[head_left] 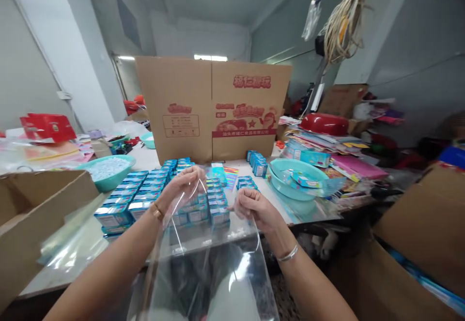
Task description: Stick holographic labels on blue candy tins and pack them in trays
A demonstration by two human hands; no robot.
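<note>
A clear plastic bag (pixel 214 258) hangs down over my lap, its upper edge pinched at two places. My left hand (pixel 183 183) is closed on the upper left part of the bag. On the upper right part, my right hand (pixel 250 205) grips with thumb and fingers together. Behind the bag stand rows of small blue boxes (pixel 123 195) on the white table; some show through the film. A further short row of blue boxes (pixel 257 163) is at the back right, beyond my right hand. A colourful printed sheet (pixel 231 178) lies between the hands.
A large cardboard carton (pixel 181 88) stands upright at the back. Turquoise basins sit at left (pixel 109 173) and right (pixel 298 180). An open cardboard box (pixel 43 209) is at the near left, with flat clear plastic (pixel 78 234) beside it. Another cardboard box (pixel 417 234) stands at lower right.
</note>
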